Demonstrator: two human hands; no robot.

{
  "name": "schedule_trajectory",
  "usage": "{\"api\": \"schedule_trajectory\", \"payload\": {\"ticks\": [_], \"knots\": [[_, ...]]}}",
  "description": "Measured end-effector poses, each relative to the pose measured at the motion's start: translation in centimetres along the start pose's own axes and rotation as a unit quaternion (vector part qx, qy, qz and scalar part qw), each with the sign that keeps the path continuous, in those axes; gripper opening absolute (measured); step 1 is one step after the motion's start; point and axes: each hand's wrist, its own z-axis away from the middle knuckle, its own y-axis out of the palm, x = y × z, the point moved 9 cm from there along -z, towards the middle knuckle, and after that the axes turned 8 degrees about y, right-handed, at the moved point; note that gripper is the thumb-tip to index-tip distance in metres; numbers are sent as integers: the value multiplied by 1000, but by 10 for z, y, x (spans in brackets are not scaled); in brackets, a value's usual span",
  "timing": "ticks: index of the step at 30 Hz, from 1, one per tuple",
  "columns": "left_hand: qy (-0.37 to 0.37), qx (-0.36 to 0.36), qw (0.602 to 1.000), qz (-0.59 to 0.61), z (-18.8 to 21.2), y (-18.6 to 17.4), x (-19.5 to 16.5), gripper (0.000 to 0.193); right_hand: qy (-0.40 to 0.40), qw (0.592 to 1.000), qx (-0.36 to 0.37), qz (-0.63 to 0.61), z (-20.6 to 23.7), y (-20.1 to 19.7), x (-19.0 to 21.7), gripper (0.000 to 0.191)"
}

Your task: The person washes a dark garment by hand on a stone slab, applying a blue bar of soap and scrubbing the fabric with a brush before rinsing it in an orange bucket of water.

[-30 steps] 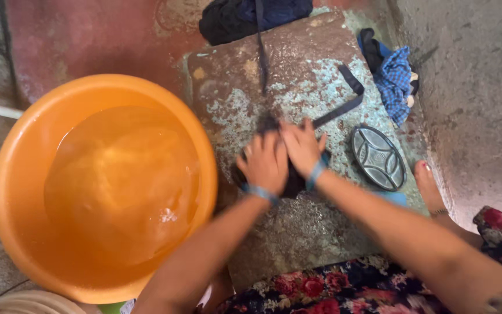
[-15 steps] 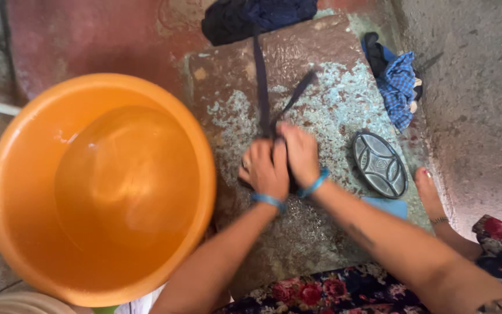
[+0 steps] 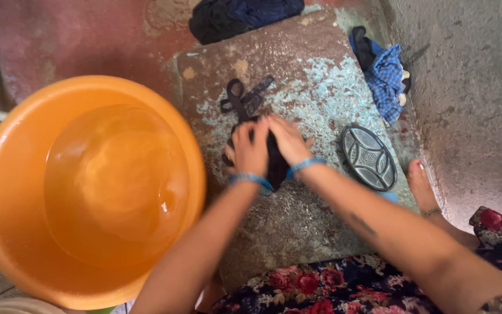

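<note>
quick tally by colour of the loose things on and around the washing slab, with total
Black or dark: 3, the strapped garment under the left hand and right hand, the heap, the oval scrubber
Blue: 1, the checked cloth
Orange: 1, the basin
Total: 5

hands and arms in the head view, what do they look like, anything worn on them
Both arms are bare, with no sleeves in view. The left hand has a light blue band around its wrist, and the right hand wears a matching blue band. The right forearm carries a small dark mark, perhaps a tattoo. No rings show on the fingers, though they are blurred.
</note>
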Motion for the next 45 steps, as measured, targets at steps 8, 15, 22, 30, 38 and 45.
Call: {"api": "schedule_trajectory", "payload": {"ticks": [8, 15, 22, 30, 38, 45], "knots": [[345, -148, 922, -90, 47, 10, 6, 25, -314, 939, -129, 59, 58, -5, 3, 25], [387, -96, 907, -137, 10, 7, -15, 24, -278, 958, -73, 0, 16, -1, 7, 39], [271, -15, 950, -156, -23, 15, -10, 36, -235, 970, -48, 34, -21, 0, -7, 45], [251, 60, 936, -240, -29, 20, -32, 45, -278, 955, -67, 84, -18, -4, 7, 41], [296, 162, 878, -340, -5, -18, -82, 71, -347, 910, -14, 226, 13, -47, 26, 48], [524, 86, 822, -206, 5, -42, -150, 43, -292, 950, 7, 109, 5, -76, 68, 27]]}}
